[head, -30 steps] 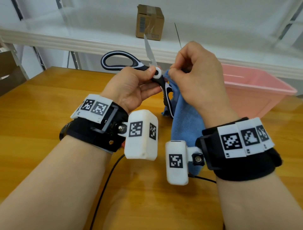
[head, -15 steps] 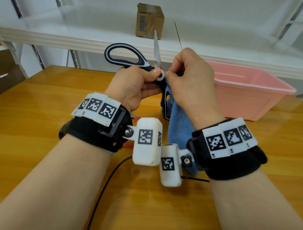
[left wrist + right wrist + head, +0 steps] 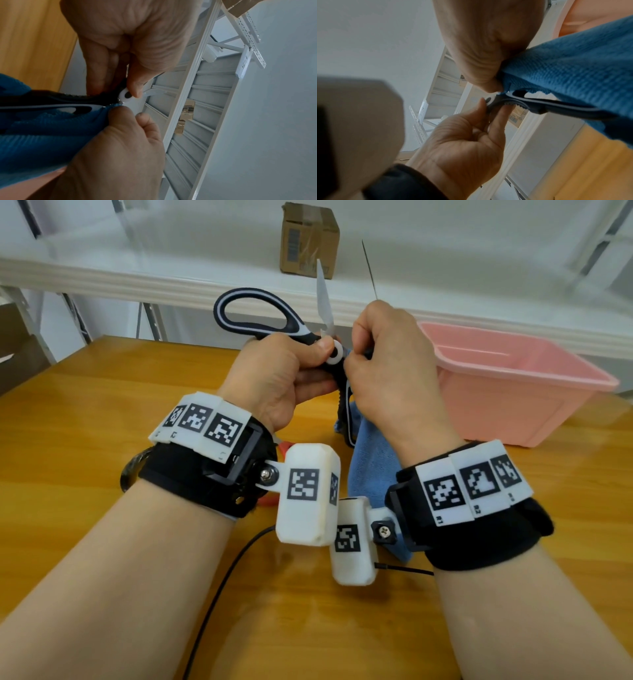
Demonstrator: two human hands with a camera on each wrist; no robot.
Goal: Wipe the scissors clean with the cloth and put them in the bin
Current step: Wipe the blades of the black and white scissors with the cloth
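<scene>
Black-and-white scissors point(image 3: 260, 316) are held spread wide above the wooden table point(image 3: 85, 405), one blade point(image 3: 323, 299) pointing up. My left hand point(image 3: 284, 371) grips them at the white pivot point(image 3: 126, 96), thumb on it. My right hand point(image 3: 390, 364) pinches a blue cloth point(image 3: 373, 467) against the scissors just right of the pivot; the cloth point(image 3: 573, 67) hangs down over the lower handle point(image 3: 556, 106). The other blade's thin edge point(image 3: 370, 272) rises above my right knuckles. The pink bin point(image 3: 513, 385) sits on the table to the right.
A white shelf edge point(image 3: 137, 282) runs behind the table with a small cardboard box point(image 3: 308, 237) on it. A black cable point(image 3: 222, 594) trails across the table between my forearms. Something red point(image 3: 267, 499) lies on the table under my left wrist.
Both hands have lifted the scissors and moved them slightly left and closer together. The blade now stands more upright, and the cloth pinch sits nearer the pivot.
</scene>
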